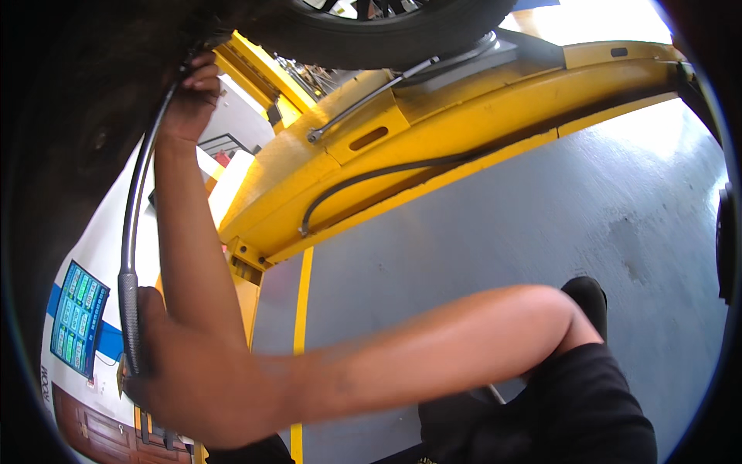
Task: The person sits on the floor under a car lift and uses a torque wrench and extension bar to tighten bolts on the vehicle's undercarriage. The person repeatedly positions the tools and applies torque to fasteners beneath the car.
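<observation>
Our right hand (189, 371), nearest the head camera, is wrapped around the rough handle (129, 301) of a long metal bar (132, 209), which runs up the left side of this view. Our left hand (192, 97) bends its fingers at the bar's upper end; we cannot tell whether they close around it. Beyond, a wrench (371, 99) lies on a yellow beam (456, 116), near a black tyre (386, 42).

yellow beam (541, 93) | on top: long metal wrench (363, 100) | grey floor (433, 247): yellow stripe (303, 325)
</observation>
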`<state>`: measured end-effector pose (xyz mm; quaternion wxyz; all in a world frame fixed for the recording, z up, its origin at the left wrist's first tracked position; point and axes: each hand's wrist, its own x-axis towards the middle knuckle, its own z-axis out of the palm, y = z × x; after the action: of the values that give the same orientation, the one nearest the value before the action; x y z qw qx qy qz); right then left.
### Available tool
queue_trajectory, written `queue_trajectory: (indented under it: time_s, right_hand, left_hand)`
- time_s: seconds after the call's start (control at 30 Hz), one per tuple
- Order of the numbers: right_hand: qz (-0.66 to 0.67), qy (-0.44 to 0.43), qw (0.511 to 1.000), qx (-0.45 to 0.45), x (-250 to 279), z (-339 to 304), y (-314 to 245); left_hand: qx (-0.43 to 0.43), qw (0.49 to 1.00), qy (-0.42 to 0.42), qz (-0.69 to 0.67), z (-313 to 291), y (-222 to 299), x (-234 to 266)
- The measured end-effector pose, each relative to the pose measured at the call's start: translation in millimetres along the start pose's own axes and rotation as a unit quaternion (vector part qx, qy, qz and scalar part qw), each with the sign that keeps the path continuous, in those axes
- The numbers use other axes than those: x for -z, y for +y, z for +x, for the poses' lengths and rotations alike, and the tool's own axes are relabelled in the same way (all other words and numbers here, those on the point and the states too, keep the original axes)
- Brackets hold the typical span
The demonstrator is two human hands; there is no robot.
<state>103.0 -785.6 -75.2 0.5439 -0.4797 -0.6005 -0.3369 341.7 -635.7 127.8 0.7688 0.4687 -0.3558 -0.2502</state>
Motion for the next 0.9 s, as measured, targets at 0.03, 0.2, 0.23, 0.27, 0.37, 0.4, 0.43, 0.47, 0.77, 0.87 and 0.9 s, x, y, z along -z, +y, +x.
queue_trajectory:
  time_s: [0.03,0.2,0.23,0.27,0.37,0.4,0.43,0.47,0.77,0.87,0.9]
  right_hand:
    - [-0.050,-0.028,0.995,0.076,12.4,2.4,2.5]
    - [0.129,-0.205,0.935,-0.258,139.9,-64.2,75.9]
    - [0.071,-0.233,0.933,-0.266,170.8,-75.6,95.3]
    - [0.013,-0.226,0.921,-0.317,203.3,-83.0,111.2]
    - [-0.187,-0.137,0.923,-0.307,276.6,-107.0,177.8]
    - [-0.240,-0.089,0.914,-0.314,292.3,-105.4,194.0]
    - [-0.307,-0.073,0.904,-0.289,312.1,-109.3,217.9]
    - [-0.344,-0.029,0.901,-0.264,327.8,-110.2,241.1]
    - [-0.334,-0.070,0.906,-0.249,301.9,-31.0,411.2]
    - [-0.451,-0.148,0.863,-0.174,267.0,-33.2,437.4]
    - [-0.451,-0.209,0.845,-0.197,258.1,-32.8,428.7]
  left_hand:
    - [-0.004,1.000,-0.015,0.008,-2.4,2.6,1.3]
    - [-0.071,0.996,0.044,0.038,-5.3,2.2,-8.5]
    - [-0.076,0.994,0.070,0.044,-1.9,0.7,-14.4]
    - [-0.076,0.991,0.099,0.048,1.2,-4.5,-16.9]
    - [-0.139,0.956,0.184,0.183,-12.8,-12.7,-28.0]
    - [-0.152,0.937,0.217,0.228,-21.1,-7.4,-40.4]
    - [-0.159,0.927,0.234,0.245,-23.5,-6.1,-29.8]
    - [-0.155,0.931,0.216,0.250,-20.9,-8.7,-27.8]
    - [-0.161,0.927,0.200,0.272,-25.9,-8.6,-35.5]
    - [-0.160,0.929,0.200,0.268,-25.2,-16.3,-43.1]
    - [-0.164,0.924,0.217,0.269,-25.4,-20.8,-45.1]
